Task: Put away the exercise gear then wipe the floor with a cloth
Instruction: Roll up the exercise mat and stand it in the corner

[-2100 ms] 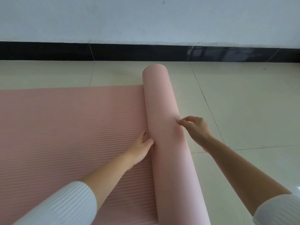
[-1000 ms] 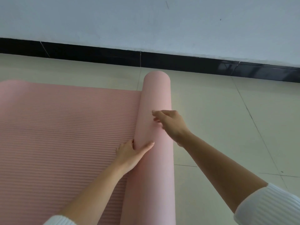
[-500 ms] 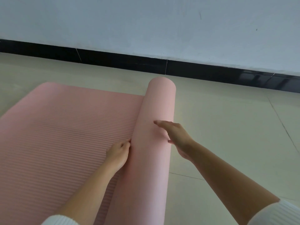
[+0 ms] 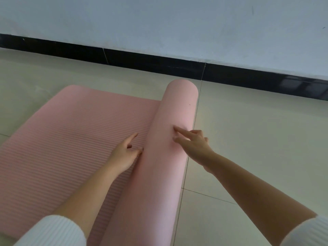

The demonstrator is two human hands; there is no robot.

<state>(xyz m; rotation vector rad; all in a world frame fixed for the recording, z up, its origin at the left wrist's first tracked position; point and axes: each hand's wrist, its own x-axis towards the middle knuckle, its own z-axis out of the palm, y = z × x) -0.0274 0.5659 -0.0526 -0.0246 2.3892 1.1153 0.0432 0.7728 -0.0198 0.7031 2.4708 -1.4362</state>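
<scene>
A pink ribbed exercise mat lies on the floor, partly rolled. Its rolled part forms a thick smooth cylinder running from the bottom middle up toward the wall. My left hand rests on the flat ribbed part just left of the roll, fingers spread, thumb touching the roll's base. My right hand sits on the roll's right side with fingertips pressing into its top. Neither hand grips anything. No cloth is in view.
Beige floor tiles spread to the right of the roll and beyond the mat. A black skirting board and a pale wall stand close behind the roll's far end. White sleeves cover both forearms at the bottom edge.
The roll has moved left over the flat part, so less flat mat is left and its far-left rounded corner shows. My left hand lifted off the roll and now lies spread on the flat mat.
</scene>
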